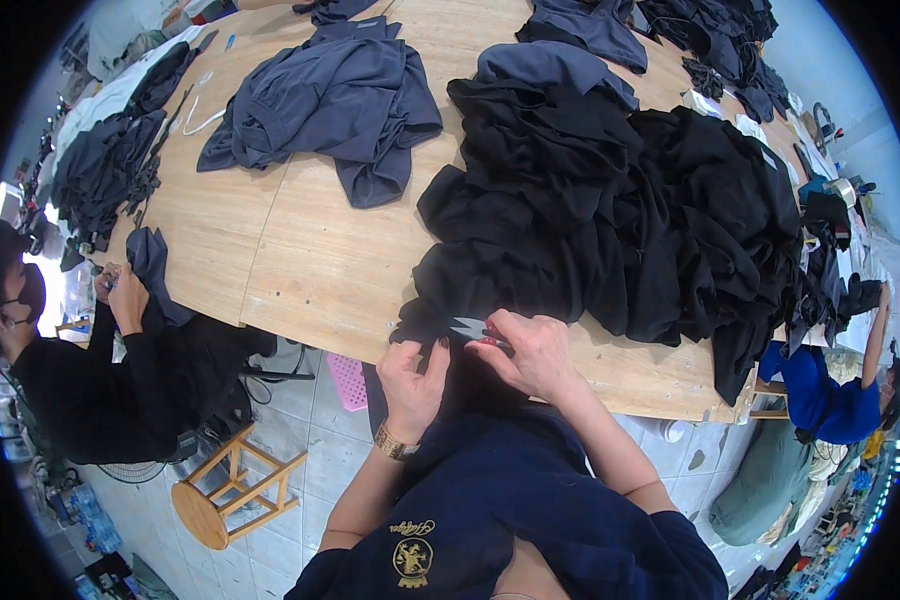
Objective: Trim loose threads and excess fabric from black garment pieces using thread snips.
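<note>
My right hand (533, 356) is closed around small thread snips (467, 328) with pale metal blades and a bit of red at the grip. The blades point left, toward my left hand (410, 386). That hand, with a gold watch on its wrist, pinches an edge of black cloth (490, 280) at the front of the table. This cloth belongs to a large crumpled heap that spreads back and right. Whether the blades touch the cloth or a thread I cannot tell.
Dark grey garments (330, 105) lie across the wooden table (320, 260), with more at the back. To the left a masked person (80, 370) handles grey cloth; another person in blue (820, 395) works at right. A wooden stool (235, 490) and a pink perforated basket (348, 382) are below.
</note>
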